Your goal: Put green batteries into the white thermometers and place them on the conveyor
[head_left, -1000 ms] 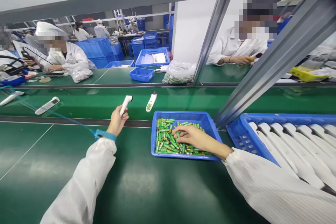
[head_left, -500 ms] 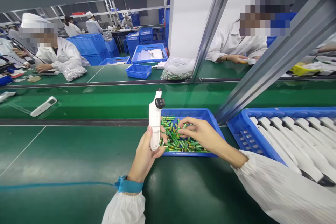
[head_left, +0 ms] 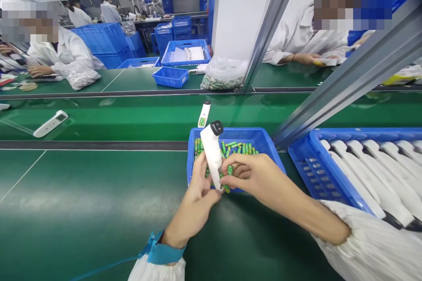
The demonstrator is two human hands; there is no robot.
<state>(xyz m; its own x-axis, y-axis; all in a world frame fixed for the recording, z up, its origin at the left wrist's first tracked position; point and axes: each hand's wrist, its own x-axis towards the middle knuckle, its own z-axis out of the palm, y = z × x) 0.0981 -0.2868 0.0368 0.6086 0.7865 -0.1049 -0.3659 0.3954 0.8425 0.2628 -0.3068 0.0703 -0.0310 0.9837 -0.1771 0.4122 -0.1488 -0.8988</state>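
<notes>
My left hand [head_left: 194, 199] grips the lower end of a white handheld thermometer-like device [head_left: 212, 151], held upright and tilted over the front of a blue tray [head_left: 268, 149] filled with green batteries [head_left: 239, 148]. My right hand [head_left: 250, 173] is closed on green batteries [head_left: 227, 178] and presses them against the bottom of the device. A blue strap [head_left: 161, 250] circles my left wrist.
Another white device [head_left: 204, 114] lies on the green conveyor belt behind the tray, and one more [head_left: 50, 123] lies far left. A blue crate [head_left: 316, 171] of white devices stands at right. A slanted metal frame post [head_left: 346, 83] rises beside it. Other workers sit across the belt.
My left hand took a device from the belt, brought it to the tray and tilted it. My right hand lifted batteries out of the tray and met the device's base.
</notes>
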